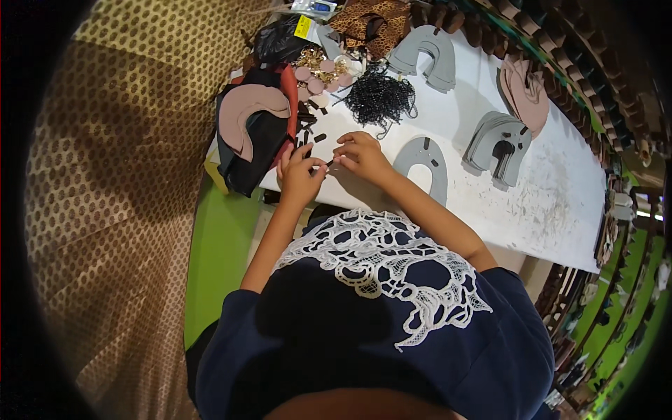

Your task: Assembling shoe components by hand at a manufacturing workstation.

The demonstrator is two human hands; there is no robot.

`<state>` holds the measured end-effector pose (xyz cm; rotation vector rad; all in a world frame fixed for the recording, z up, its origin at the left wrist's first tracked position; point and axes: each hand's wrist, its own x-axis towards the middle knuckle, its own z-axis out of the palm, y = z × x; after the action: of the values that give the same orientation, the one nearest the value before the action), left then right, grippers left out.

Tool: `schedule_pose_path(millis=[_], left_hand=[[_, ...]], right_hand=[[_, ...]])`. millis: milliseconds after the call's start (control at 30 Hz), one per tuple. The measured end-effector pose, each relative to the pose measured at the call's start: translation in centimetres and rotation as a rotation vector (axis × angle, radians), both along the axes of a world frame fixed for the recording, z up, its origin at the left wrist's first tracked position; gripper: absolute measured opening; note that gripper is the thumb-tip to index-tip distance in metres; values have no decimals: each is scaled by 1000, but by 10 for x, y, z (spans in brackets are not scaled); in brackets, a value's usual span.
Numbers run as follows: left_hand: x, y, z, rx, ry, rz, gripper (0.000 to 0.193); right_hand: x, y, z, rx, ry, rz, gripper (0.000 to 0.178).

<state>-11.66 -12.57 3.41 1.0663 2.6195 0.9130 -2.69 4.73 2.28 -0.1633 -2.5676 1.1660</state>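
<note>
Near the table's front edge my left hand [302,176] and my right hand [365,158] meet, fingers pinched. Between their fingertips is a small dark strip [330,163], partly covered by the fingers. More short dark strips [320,138] lie just beyond my left hand. Beside my right forearm rests a grey U-shaped piece [437,171] with a dark tab at its top. A heap of black chain [381,96] lies beyond my right hand.
Left of my hands, pink curved pieces [241,108] lie on a black and red bag. Pink discs [315,85] mix with gold-coloured bits behind. Stacked grey U-shaped pieces [483,143] and pink pieces [528,94] sit to the right. Crowded racks [595,70] line the far right.
</note>
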Motion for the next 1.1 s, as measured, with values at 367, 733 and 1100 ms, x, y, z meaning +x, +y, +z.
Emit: schedule_pose_path(millis=[367, 733, 1100], left_hand=[[12, 57, -6, 110, -151, -192, 14], [43, 109, -19, 75, -64, -403, 14], [79, 154, -28, 8, 65, -299, 9]], right_hand=[[43, 31, 21, -74, -29, -216, 11], [99, 45, 5, -49, -61, -446, 10], [143, 73, -8, 32, -77, -804, 13]])
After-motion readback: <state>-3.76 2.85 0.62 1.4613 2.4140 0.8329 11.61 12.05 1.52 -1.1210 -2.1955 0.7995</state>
